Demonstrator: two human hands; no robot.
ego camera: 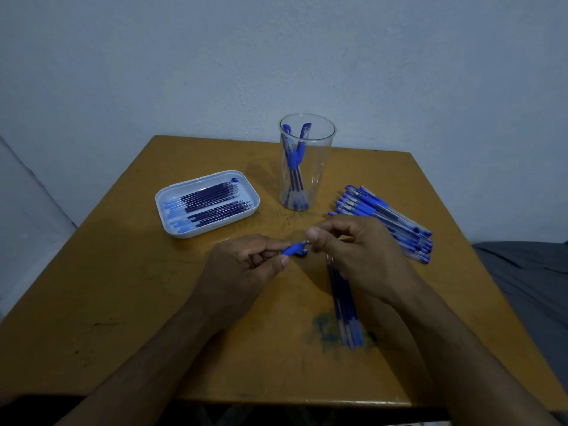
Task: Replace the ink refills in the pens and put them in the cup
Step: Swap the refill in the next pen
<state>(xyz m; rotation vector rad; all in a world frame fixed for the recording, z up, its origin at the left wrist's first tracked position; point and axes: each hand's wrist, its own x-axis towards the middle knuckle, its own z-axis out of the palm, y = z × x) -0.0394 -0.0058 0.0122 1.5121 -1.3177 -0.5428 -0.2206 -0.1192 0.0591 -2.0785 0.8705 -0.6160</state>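
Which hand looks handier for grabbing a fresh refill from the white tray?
Probably the left hand: the white tray lies on its side, just beyond it. The right hand would have to cross over, though both currently grip the pen.

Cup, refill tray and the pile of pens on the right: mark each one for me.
cup (319,179), head view, on its clear side wall.
refill tray (203,233), head view, on its white near rim.
pile of pens (384,215), head view, on a clear barrel mid-pile.
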